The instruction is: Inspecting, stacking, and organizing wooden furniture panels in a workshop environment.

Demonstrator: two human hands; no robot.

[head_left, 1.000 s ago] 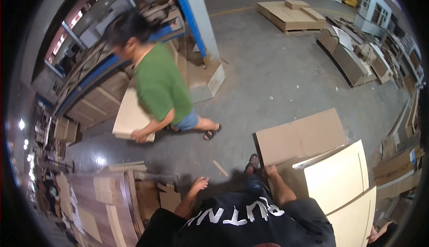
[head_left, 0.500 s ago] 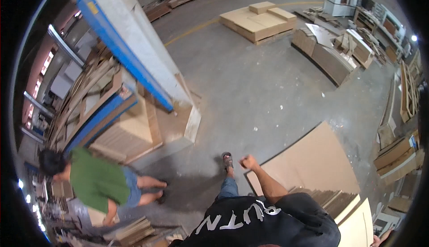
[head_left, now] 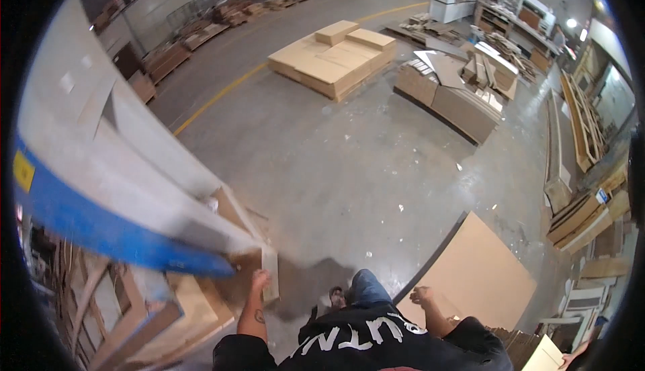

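My left hand [head_left: 261,278] hangs in front of me with fingers curled in and nothing visible in it. It is nearest to the base of a white pillar [head_left: 168,169], whose side carries a blue beam [head_left: 127,237]. My right hand [head_left: 422,296] is half bent, its fingers a little apart, and holds nothing that I can see. In the picture it overlaps the left edge of a large brown flat board [head_left: 474,273]; whether it touches cannot be made out. Below my right arm, a stack of brown sheets [head_left: 517,345] is partly hidden by my sleeve.
A low pallet of tan boards [head_left: 329,62] lies ahead. Right of it stands a stack of panels with offcuts [head_left: 450,96]. Wood scraps [head_left: 101,310] fill the lower left. Another person's hand [head_left: 572,359] is beside a pale yellow board [head_left: 544,356] at lower right.
My left arm has come into view. My right hand has moved right and down, its fist loosened. The pillar now looms larger at left, and the person in green is out of view.
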